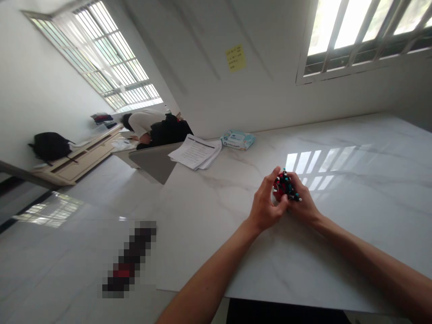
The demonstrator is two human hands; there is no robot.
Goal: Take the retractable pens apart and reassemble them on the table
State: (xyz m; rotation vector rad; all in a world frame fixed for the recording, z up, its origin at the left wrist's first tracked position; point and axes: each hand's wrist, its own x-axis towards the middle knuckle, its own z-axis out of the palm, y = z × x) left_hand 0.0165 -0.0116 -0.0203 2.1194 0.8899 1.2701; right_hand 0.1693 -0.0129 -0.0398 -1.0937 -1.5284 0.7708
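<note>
Both of my hands meet over the right half of the white marbled table (216, 243). Between them is a small bundle of thin black, red and teal pieces (285, 185) with a few white tips; its exact kind is too small to make out. My left hand (265, 204) curls around the bundle's left side, thumb and fingers bent against it. On the other side my right hand (303, 201) is wrapped round it from the right and below. The palms and fingers hide much of the bundle.
A stack of printed papers (197, 152) and a light-blue wipes packet (238, 140) lie by the wall. A yellow sticky note (236, 58) hangs above. Farther left, a person (148, 123) bends over a desk near a black backpack (50, 147). A pixelated patch covers part of the floor.
</note>
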